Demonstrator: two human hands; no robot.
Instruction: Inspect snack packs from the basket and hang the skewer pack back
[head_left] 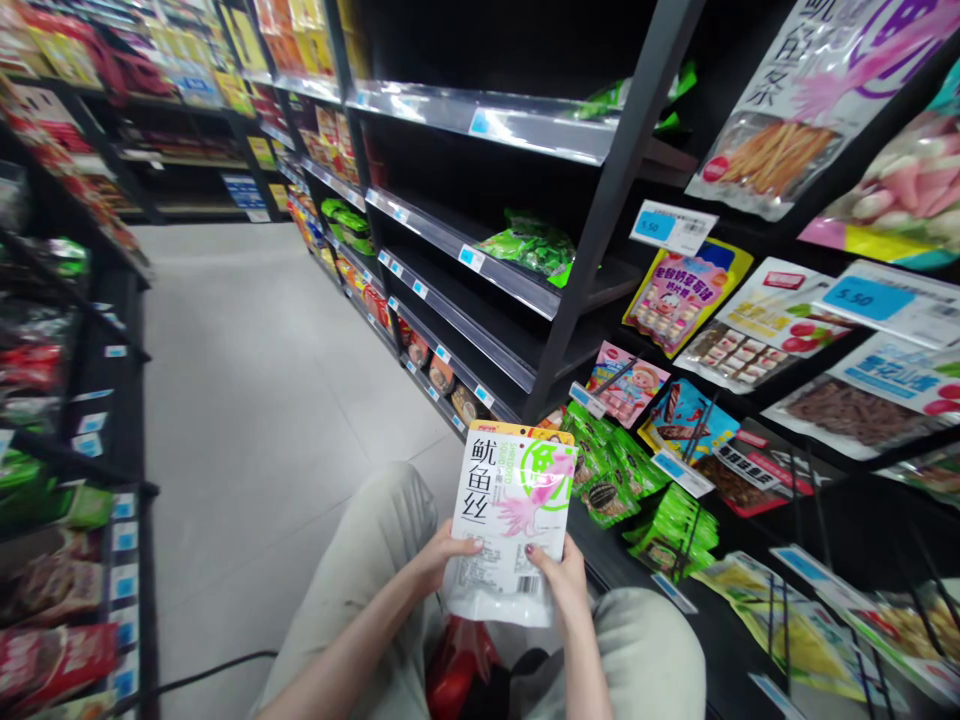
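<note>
In front of my knees I hold a white packet of shredded squid (504, 575) upright, its printed side with pink squid art, text and barcode towards me. My left hand (444, 556) grips the left edge, thumb on the front. On the right edge my right hand (566, 580) is closed the same way, with its thumb near the barcode. The fingers behind the packet are hidden. A yellow-orange package edge (561, 437) peeks out behind its top; whether my hands hold that too, I cannot tell. Below, a red shiny thing (461, 665) lies between my legs, partly covered.
To my right, snack bags hang on hooks, including a large squid strip bag (780, 130) and green packets (611, 460). Ahead run dark shelves (465, 255) with a few green bags (532, 245). A grey floor aisle (225, 400) separates them from the stocked left shelf (60, 560).
</note>
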